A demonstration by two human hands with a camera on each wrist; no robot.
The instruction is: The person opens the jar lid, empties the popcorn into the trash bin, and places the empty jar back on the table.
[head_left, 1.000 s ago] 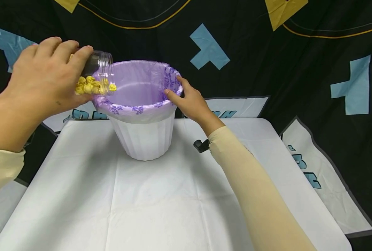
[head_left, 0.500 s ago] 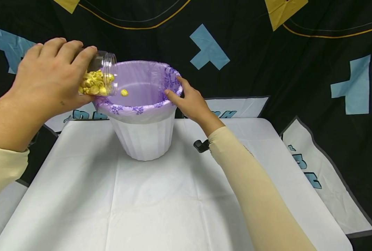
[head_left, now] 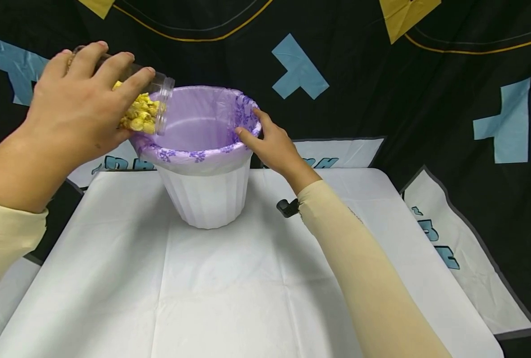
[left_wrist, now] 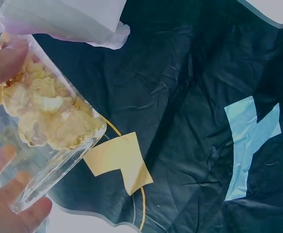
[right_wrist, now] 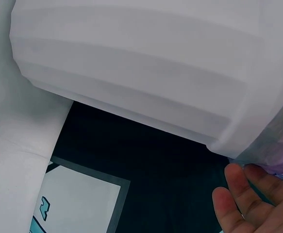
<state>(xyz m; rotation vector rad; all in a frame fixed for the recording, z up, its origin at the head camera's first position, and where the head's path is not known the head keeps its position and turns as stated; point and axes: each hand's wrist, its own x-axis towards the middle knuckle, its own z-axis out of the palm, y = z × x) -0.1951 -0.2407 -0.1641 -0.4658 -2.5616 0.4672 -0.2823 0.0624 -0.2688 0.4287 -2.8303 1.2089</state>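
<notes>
Up at the left edge of the white fluted bin (head_left: 207, 199), the left hand (head_left: 75, 107) has its fingers curled round a clear plastic jar (head_left: 163, 104), tipped with its mouth slanting downward, yellow popcorn (head_left: 142, 117) banked right behind the opening! Across the rim, the right hand (head_left: 274, 146) grips the lined edge, thumb over the top, fingers outside. Purple floral liner (head_left: 196, 156) folds over that rim, and the bin stands upright on the white-covered table (head_left: 229, 298).

Black backdrop (head_left: 359, 89) — white table (head_left: 221, 293)
</notes>
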